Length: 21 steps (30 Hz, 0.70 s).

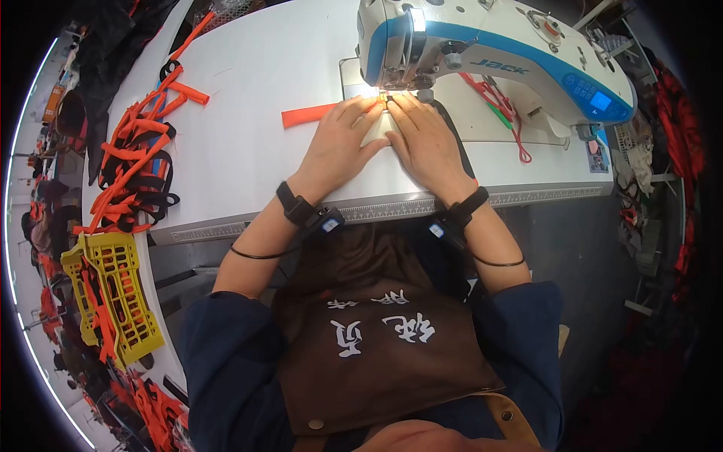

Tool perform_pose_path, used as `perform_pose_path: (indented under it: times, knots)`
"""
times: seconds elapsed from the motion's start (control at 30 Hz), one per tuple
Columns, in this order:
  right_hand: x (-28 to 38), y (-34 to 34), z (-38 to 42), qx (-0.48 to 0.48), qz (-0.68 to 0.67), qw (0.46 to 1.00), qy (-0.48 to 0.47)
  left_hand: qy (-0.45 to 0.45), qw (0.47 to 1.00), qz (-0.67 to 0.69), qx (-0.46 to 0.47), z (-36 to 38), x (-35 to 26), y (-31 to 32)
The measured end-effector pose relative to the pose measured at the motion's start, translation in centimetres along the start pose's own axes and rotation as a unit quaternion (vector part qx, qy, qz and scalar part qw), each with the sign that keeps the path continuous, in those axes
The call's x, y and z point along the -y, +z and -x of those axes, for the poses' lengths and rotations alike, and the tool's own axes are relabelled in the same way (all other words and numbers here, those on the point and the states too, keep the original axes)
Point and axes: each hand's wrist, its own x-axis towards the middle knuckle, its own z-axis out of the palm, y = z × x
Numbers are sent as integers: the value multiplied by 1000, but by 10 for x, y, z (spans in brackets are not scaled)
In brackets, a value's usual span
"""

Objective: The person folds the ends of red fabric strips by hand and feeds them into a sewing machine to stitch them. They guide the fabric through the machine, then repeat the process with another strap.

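Orange strip (307,114) lies on the white desk (241,151), one end sticking out to the left of the hands while the other runs beneath the fingers, close to the lit needle area of the sewing machine (497,66). The left hand (339,143) lies palm down over the strip, and the right hand (428,139) rests beside it, its fingertips also close under the machine head. Both hands have a low, flattened grip; whether the fingers pinch the fabric or only press on it cannot be told. A dark band (455,124) runs along the outer side of the right hand.

The step in hand looks like lining up or feeding the piece at the needle; glare hides whether the needle is down. The next move seems to call for an even, flat guide from both hands, with fingertips clear of the needle. A heap of orange and black strips (139,162) lies at the desk's left, near a yellow basket (113,242).
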Motion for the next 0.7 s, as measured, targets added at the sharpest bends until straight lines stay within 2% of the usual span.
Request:
perform_pose_path:
  times: [0.7]
  knots:
    - [-3,2,-2,10,-5,1000,9,7,1000,-1,0,-10,7,-2]
